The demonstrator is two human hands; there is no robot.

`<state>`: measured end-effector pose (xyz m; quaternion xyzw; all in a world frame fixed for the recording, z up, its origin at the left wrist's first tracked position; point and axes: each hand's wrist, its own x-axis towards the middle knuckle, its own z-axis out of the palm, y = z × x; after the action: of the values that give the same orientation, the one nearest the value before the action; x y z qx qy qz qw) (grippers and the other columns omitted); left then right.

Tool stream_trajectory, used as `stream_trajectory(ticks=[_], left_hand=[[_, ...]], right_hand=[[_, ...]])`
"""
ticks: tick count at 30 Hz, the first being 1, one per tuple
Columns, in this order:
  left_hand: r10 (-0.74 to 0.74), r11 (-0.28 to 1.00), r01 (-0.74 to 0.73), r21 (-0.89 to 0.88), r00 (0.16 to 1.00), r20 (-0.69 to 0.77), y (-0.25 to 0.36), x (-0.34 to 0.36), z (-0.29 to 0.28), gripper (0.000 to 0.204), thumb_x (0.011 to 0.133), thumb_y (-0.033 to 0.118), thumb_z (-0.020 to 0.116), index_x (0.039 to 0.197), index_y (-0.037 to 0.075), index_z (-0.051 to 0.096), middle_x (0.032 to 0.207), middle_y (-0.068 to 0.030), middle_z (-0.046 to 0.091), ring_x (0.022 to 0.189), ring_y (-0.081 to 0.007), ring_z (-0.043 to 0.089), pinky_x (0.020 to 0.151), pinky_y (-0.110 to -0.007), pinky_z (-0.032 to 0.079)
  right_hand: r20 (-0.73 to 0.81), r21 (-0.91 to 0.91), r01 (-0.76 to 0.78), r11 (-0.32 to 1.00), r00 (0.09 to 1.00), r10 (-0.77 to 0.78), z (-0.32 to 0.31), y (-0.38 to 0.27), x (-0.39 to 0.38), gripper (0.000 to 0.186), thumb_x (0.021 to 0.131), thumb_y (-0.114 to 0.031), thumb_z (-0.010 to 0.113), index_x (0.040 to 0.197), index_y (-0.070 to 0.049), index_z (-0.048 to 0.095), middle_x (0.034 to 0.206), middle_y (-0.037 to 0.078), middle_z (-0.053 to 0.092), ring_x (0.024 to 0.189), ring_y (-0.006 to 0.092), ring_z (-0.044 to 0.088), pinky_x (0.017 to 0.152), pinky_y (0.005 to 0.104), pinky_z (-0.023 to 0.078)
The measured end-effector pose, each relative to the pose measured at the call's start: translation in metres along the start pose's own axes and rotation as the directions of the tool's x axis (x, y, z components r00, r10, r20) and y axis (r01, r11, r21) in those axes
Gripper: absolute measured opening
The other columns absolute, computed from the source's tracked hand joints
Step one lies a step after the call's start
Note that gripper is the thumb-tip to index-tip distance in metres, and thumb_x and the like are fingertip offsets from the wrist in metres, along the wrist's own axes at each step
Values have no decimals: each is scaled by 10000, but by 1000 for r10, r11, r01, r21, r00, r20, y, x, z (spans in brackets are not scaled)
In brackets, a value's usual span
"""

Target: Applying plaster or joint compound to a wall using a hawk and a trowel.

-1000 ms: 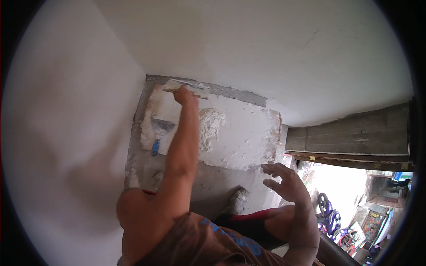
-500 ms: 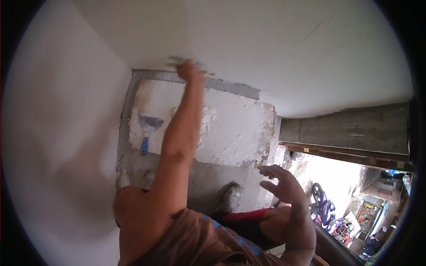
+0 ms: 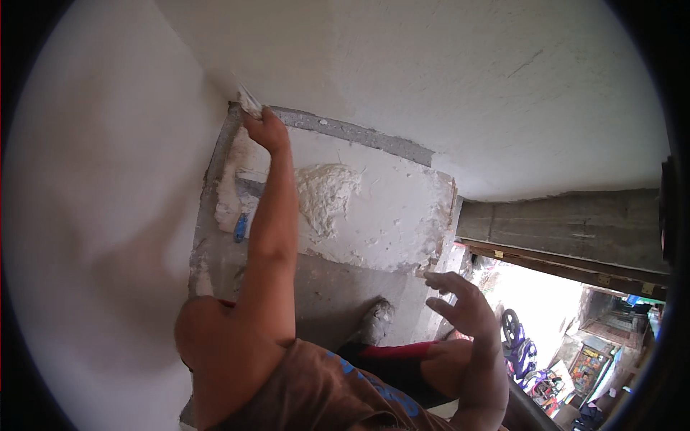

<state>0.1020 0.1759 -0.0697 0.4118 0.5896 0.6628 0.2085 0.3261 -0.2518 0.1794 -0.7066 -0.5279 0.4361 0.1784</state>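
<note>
My left hand (image 3: pixel 268 131) is stretched far forward, closed around a plastering trowel (image 3: pixel 249 103) smeared with white paste. The trowel tilts against the foot of the pale wall (image 3: pixel 402 65), right by the inner corner. Below that arm lies a white-coated board (image 3: pixel 395 215) bearing a mound of wet white plaster (image 3: pixel 327 194). A wide putty knife with a blue handle (image 3: pixel 241 226) rests at the board's left end, its blade partly hidden by my forearm. My right hand (image 3: pixel 463 305) hovers off the board's near right corner, fingers apart and holding nothing.
A second pale wall (image 3: pixel 100 215) rises close on the left. Rough grey floor (image 3: pixel 330 287) borders the board, with my plaster-spattered shoe (image 3: pixel 377 320) on it. At right are a bare cement strip (image 3: pixel 560 219), a wooden frame (image 3: pixel 560 266) and a bright opening with a purple bike (image 3: pixel 521 352) outside.
My left hand has swept the trowel leftward along the wall's base to the corner. The plaster mound, hidden earlier behind the arm, now shows. My right hand stays nearly in place.
</note>
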Motion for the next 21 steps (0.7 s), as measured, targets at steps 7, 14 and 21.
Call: stream_trajectory(ticks=[7,14,21], left_hand=[[4,990,-2,-138,1000,20,22,-39,76,734,768,-17,516,1477,-39,328,1406,-269,497,1279,-365,521,1085,-403,385],[-68,916,248,-314,869,490,101,-220,91,693,765,-24,471,1450,-54,379,1491,-254,407,1395,-349,395,1159,-393,302],[-752,425,703,-570,625,210,4,-158,35,596,748,-56,523,1337,5,456,1284,-138,545,1109,-308,582,950,-455,509]], right_hand=[[-23,-33,-63,997,998,62,2,0,-2,455,852,-174,745,1273,-72,606,1104,121,673,1021,238,659,853,344,538],[-1,-106,-85,991,996,85,9,2,4,448,861,-218,736,1266,-76,609,1128,128,667,1034,270,663,871,366,537],[-28,-1,60,998,998,-60,8,6,12,525,814,-103,771,1307,-88,592,1098,89,685,974,212,667,825,332,541]])
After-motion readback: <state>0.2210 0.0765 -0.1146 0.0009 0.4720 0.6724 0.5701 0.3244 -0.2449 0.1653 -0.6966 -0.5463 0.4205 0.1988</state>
